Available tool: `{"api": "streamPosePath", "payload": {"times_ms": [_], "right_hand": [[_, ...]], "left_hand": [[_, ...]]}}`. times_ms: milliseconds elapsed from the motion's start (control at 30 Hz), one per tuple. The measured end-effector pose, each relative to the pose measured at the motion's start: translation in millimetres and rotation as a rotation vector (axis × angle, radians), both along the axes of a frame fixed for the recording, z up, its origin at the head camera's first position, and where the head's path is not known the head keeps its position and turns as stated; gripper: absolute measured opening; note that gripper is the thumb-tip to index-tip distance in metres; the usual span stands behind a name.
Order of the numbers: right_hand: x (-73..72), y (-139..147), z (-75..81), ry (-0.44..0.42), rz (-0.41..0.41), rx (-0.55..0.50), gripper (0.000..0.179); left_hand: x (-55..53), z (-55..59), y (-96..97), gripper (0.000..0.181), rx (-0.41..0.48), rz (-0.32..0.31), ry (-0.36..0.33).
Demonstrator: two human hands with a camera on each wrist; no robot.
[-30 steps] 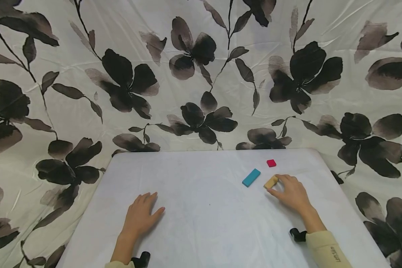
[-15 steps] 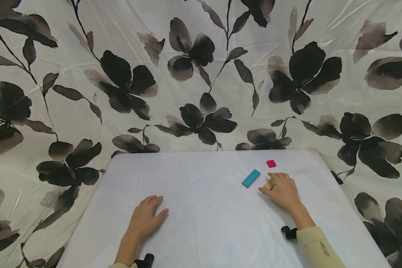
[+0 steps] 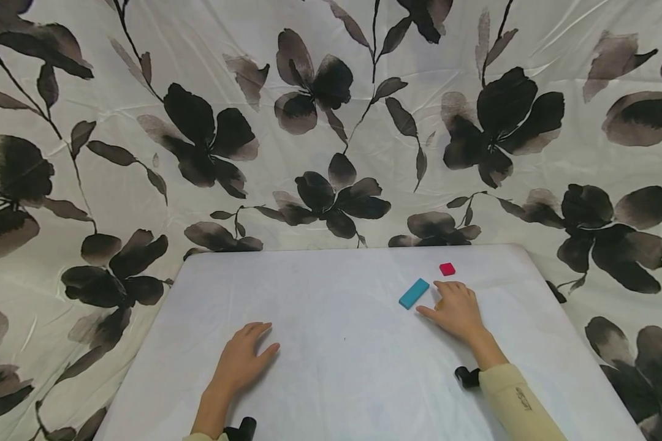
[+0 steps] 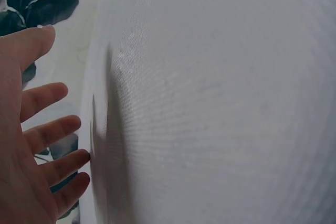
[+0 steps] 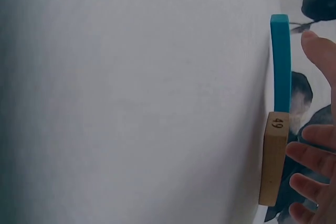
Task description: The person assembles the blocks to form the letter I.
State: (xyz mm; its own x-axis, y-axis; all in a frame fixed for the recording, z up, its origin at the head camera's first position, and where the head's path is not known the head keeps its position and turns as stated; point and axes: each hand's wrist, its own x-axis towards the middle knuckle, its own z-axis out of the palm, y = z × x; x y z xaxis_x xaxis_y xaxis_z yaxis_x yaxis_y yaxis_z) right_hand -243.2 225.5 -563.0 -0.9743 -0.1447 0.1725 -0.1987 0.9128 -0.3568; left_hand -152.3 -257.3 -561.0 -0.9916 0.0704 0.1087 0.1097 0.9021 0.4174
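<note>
My right hand (image 3: 456,308) hovers with spread fingers over the wooden block, its thumb and index finger on either side of the near end of a blue block (image 3: 414,293). In the right wrist view the wooden block (image 5: 274,158), marked "49", and the blue block (image 5: 281,64) lie on the table, and the hand's fingers hold neither. From the head view the hand hides most of the wooden block. A small red block (image 3: 447,269) lies just beyond the fingertips. My left hand (image 3: 241,358) is held low at the left, fingers loosely extended, with nothing in it.
The blocks lie on a white table (image 3: 331,380), right of its middle. A floral curtain (image 3: 331,122) hangs behind the far edge and shows at both sides. Each wrist carries a black camera, such as the right one (image 3: 466,377).
My right hand has let go of the wooden block, opened, and moved left toward the blue block. My left hand has shifted slightly to the right.
</note>
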Motion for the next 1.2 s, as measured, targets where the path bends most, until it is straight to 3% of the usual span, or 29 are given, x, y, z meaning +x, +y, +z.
{"api": "streamPosePath", "payload": {"times_ms": [700, 1000, 1200], "right_hand": [[-5.8, -15, -0.3, -0.076, -0.064, -0.010, 0.094], [-10.7, -20, -5.6, -0.072, -0.071, -0.015, 0.095], [-11.1, -22, -2.9, -0.085, -0.072, -0.002, 0.099]], "left_hand": [[-3.5, -1.0, 10.9, 0.052, 0.084, -0.081, 0.062], [-3.8, 0.6, 14.4, 0.051, 0.102, -0.072, 0.023], [-2.9, -2.8, 21.8, 0.050, 0.142, -0.093, 0.037]]}}
